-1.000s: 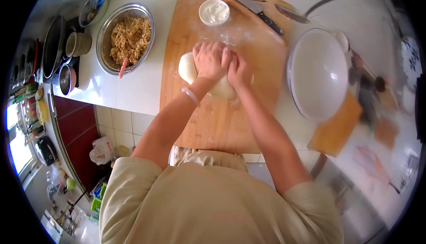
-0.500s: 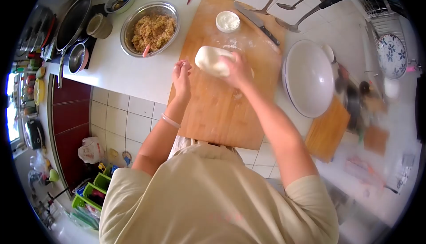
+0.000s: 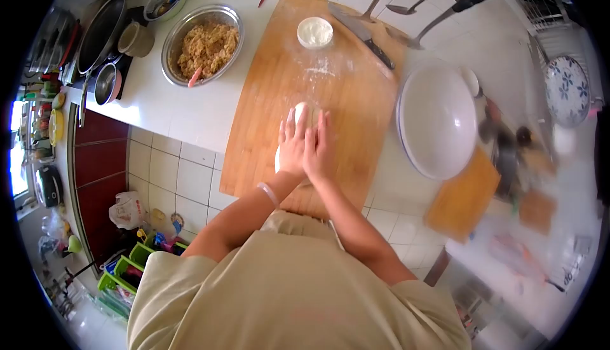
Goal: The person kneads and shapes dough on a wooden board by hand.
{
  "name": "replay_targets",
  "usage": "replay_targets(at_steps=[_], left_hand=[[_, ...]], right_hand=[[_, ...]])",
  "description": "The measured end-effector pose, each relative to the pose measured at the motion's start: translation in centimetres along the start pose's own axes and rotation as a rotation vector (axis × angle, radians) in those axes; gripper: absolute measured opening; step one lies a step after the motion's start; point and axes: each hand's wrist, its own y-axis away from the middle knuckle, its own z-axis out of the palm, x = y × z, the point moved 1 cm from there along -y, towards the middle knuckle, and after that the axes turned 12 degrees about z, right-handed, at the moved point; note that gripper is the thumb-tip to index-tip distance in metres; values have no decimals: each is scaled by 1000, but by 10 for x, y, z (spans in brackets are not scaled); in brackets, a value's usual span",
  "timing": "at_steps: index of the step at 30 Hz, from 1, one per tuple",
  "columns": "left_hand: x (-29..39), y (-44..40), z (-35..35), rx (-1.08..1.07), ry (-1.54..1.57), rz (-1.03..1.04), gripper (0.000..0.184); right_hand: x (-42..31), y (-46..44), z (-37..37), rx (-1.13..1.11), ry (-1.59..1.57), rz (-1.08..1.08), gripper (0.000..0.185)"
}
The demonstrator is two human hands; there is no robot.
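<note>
A lump of white dough [image 3: 300, 109] lies on the wooden board [image 3: 260, 127], mostly covered by my hands; pale bits of it show past the fingertips and beside the left wrist. My left hand [image 3: 292, 150] rests flat on the dough, fingers stretched forward. Against it, my right hand [image 3: 319, 153] also presses down with straight fingers, its palm edge overlapping the left hand. Farther up the board are a dusting of flour [image 3: 319, 69] and a small bowl of white flour [image 3: 315, 33].
A knife [image 3: 362, 35] and a thin rolling pin [image 3: 381, 65] lie at the board's upper right. To the left stands a steel bowl [image 3: 166, 51] of minced filling with a pink-handled utensil. A large white basin [image 3: 438, 121] is on the right, with a smaller wooden board [image 3: 464, 194] nearby.
The dough, earlier lifted in my right hand, is now down on the board nearer my body. My left hand has come over onto it, and both hands press it.
</note>
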Motion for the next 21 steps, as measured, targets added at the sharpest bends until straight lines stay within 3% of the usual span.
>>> replay_targets(at_steps=[5,6,13,15,19,20,21], left_hand=[[-31,-21,22,61,-68,43,46],[-35,-32,25,153,-45,48,43],[-65,-105,27,198,18,18,40],[-65,-120,20,-4,47,-132,42],[-68,-128,15,27,-16,-136,48],[-84,-127,22,103,238,-214,50],[-95,-128,24,183,492,-292,52]], right_hand=[[11,-24,16,67,82,-173,58],[10,-36,18,82,79,-195,58],[6,-116,41,175,79,-130,50],[-3,-134,42,112,114,182,52],[6,-147,34,108,-19,349,50],[32,-144,34,75,-284,296,48],[8,-121,18,41,-418,249,45]])
